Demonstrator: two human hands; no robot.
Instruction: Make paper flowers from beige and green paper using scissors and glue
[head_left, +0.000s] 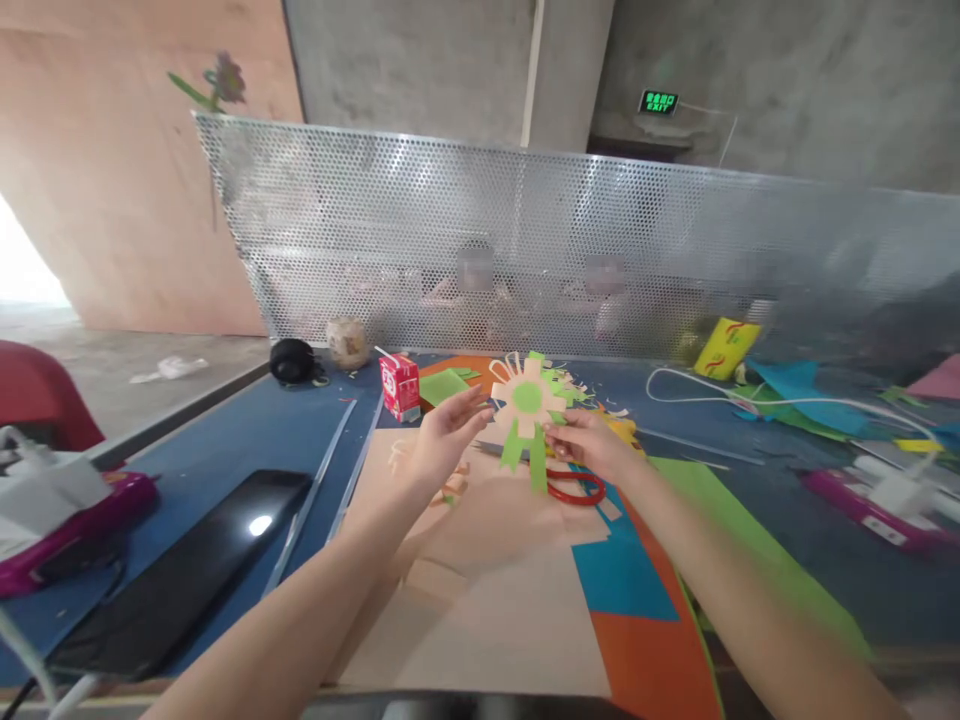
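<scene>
A paper flower [528, 398] with peach petals, a green round centre and green strips hanging below stands up over the peach paper sheets [517, 620]. Its right edge is pinched between the thumb and fingers of my right hand [589, 440]. My left hand [454, 428] is at the flower's left, fingers stretched out and holding nothing; whether a fingertip touches a petal I cannot tell. Under the flower lies a pair of scissors with red handles [577, 499], its blades partly hidden. Small peach paper pieces [452, 486] are scattered beneath my left hand.
Blue paper [626, 575], orange paper [651, 660] and green paper [757, 540] lie to the right. A red drink carton [400, 388] stands at the back left. A black phone [187, 570] rests at left. Behind the desk rises a perforated metal screen [420, 200], with people beyond it.
</scene>
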